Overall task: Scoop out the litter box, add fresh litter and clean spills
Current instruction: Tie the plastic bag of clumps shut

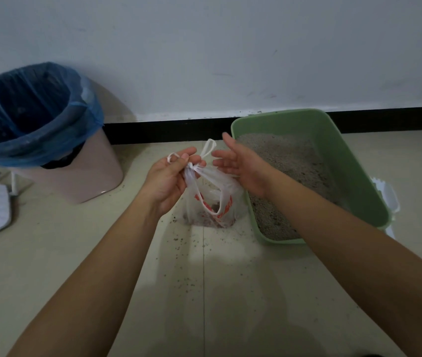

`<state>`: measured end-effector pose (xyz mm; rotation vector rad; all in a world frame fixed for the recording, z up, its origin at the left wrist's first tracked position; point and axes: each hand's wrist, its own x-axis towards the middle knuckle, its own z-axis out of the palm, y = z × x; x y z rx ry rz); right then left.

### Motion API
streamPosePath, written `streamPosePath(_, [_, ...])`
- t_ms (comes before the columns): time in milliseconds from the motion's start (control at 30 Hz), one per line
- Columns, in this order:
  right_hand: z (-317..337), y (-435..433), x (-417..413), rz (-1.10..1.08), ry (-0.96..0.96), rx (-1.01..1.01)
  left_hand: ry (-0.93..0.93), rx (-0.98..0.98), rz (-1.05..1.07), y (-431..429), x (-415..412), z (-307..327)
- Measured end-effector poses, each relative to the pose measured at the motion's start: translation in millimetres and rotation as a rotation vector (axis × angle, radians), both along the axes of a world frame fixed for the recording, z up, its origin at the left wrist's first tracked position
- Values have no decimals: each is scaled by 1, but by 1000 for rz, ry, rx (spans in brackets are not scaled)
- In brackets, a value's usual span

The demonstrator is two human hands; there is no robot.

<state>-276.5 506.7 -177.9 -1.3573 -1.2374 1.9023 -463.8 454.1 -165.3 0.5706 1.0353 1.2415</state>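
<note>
Spilled grains (181, 253) dot the floor (96, 258) nearest the person. Beyond them, the left hand (168, 181) pinches the knotted neck of the bag (212, 202), which stands upright just left of the litter box (354, 171). The right hand (240, 166) is spread beside the knot, holding nothing. The bin (75, 181) lies farther left and back, so the left hand looks nearer for the drop.

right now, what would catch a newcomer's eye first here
The left hand grips the knotted top of a plastic bag at centre, with the right hand open beside it. A green litter box sits to the right, a blue-lined bin to the left, and dark specks of litter dot the floor between the arms.
</note>
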Motion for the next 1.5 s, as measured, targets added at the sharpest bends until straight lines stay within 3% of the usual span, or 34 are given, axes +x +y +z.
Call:
streamPosePath(133, [-2,3,-9,-118,9,50,45,-5,-40,-3,2,0])
streamPosePath(333, [-22,4,-2,-354,-8,-67,-386,-126,285,4,1,-22])
streamPosePath(500, [-50,10,38,-622,-279,-97,-117,-320,515,-7,-13,-55])
streamPosePath(600, [-63,9,60,-719,-444,-93,41,-379,487,-16,-21,-71])
streamPosePath(700, [-67,2,56,-683,-548,-26,208,-376,458,-20,-16,-75])
streamPosePath(767, [-54,2,51,-592,-508,95,332,-351,410,-20,-18,-71])
streamPosePath(867, [-22,6,44,-506,-228,199,508,-397,220,-20,-29,-64])
streamPosePath(933, [-10,9,39,-477,-10,179,503,-499,118,-22,-31,-59])
streamPosePath(967, [-9,10,38,-459,8,180,471,-542,62,-24,-29,-57])
streamPosePath(1100, [-21,9,41,-265,-338,132,413,-487,-157,-28,-10,-63])
streamPosePath(1267, [-36,-2,42,-119,-567,138,308,-326,-32,-19,11,-68])
streamPosePath(1367, [-34,-6,36,-40,-568,139,376,-299,15,-14,18,-73])
streamPosePath(1500, [-31,-5,16,-19,-549,143,625,-238,57,-16,32,-69])
